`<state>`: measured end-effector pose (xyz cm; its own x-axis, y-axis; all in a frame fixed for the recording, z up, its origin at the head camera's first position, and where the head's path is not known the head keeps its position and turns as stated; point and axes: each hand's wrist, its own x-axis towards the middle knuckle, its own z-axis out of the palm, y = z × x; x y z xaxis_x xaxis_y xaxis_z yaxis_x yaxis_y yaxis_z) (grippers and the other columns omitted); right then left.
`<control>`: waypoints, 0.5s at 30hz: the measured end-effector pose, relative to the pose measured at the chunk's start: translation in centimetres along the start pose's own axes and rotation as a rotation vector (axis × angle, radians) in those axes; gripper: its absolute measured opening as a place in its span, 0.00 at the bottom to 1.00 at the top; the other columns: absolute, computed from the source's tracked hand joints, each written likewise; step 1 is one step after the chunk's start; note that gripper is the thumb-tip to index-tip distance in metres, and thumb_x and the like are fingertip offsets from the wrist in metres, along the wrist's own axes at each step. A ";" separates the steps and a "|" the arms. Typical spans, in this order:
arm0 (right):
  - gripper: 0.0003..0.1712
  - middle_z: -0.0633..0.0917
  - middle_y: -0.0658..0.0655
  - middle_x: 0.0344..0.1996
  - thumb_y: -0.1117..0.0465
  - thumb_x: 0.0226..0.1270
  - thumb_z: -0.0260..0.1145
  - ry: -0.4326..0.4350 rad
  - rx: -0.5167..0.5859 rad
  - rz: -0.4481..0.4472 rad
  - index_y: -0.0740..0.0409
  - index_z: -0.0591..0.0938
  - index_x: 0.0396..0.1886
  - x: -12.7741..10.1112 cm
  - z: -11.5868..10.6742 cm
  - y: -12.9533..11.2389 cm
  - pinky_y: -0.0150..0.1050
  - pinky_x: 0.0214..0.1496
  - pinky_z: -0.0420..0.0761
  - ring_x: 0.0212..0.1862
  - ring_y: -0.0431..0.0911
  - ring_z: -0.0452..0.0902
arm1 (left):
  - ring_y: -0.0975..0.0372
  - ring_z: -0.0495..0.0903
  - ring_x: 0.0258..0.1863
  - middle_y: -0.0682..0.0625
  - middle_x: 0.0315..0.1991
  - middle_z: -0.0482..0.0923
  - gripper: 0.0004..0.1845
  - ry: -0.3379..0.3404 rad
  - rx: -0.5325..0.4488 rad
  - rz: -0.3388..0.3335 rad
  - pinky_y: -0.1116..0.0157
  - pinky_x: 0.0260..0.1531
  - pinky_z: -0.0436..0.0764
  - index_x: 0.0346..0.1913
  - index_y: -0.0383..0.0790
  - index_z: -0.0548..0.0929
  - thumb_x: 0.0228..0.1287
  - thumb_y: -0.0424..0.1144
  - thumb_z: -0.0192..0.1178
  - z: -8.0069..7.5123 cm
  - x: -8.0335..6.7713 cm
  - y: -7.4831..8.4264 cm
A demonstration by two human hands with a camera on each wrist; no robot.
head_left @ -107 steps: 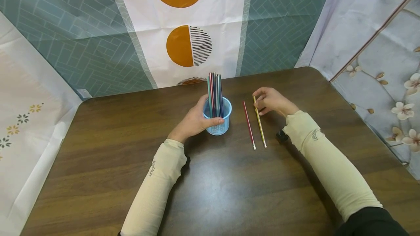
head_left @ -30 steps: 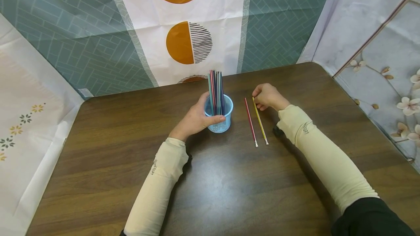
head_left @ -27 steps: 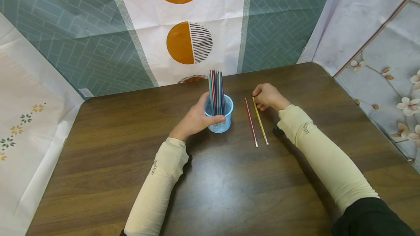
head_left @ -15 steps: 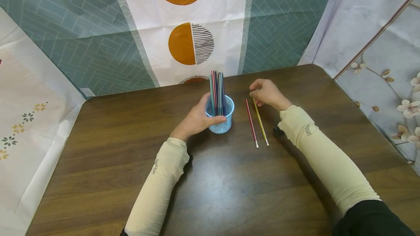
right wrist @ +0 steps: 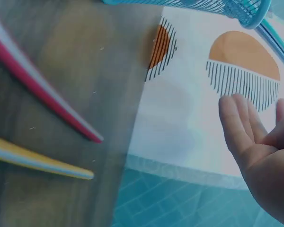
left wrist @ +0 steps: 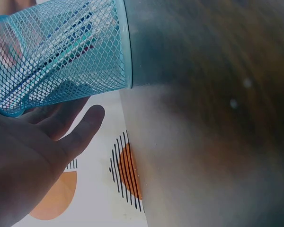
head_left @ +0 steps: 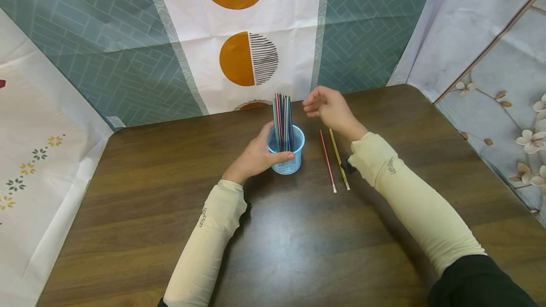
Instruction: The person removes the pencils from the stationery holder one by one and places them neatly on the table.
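Note:
A light blue mesh pencil cup stands on the table with several pencils upright in it. My left hand holds the cup from its left side, thumb across the front; in the left wrist view the fingers reach along the mesh. My right hand is raised to the right of the pencil tops, holding nothing, its fingers fairly straight in the right wrist view. Below it, a red pencil and a yellow pencil lie side by side on the table, eraser ends toward me.
The brown wooden table spreads out on both sides and in front. Behind it hangs a green and white patterned cloth. A flowered sheet hangs at the right and a pale one at the left.
My right hand has left the yellow pencil's far end and moved up and left, toward the pencils in the cup. The left hand keeps its hold on the cup; both loose pencils stay put.

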<state>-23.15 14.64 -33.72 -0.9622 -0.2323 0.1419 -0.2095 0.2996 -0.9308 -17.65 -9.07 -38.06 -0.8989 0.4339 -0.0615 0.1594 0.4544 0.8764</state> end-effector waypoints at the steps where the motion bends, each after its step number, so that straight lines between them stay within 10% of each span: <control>1: 0.21 0.81 0.67 0.46 0.85 0.57 0.41 0.006 0.010 -0.007 0.69 0.74 0.43 0.1 0.2 -0.2 0.44 0.51 0.81 0.48 0.57 0.80 | 0.56 0.74 0.56 0.48 0.63 0.70 0.57 -0.001 -0.005 0.003 0.52 0.56 0.73 0.76 0.58 0.49 0.47 0.66 0.70 0.0 0.0 0.0; 15: 0.27 0.84 0.63 0.42 0.67 0.67 0.65 -0.141 0.027 -0.088 0.60 0.69 0.64 0.3 2.0 -1.4 0.44 0.53 0.78 0.46 0.54 0.79 | 0.57 0.74 0.55 0.51 0.62 0.70 0.55 -0.007 -0.014 0.025 0.53 0.56 0.74 0.75 0.59 0.49 0.48 0.65 0.70 0.0 0.0 0.0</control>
<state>-22.78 12.27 -33.02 -0.9060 -0.3850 0.1759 -0.2850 0.2477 -0.9260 -17.63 -9.12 -38.08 -0.8916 0.4507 -0.0430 0.1761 0.4328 0.8841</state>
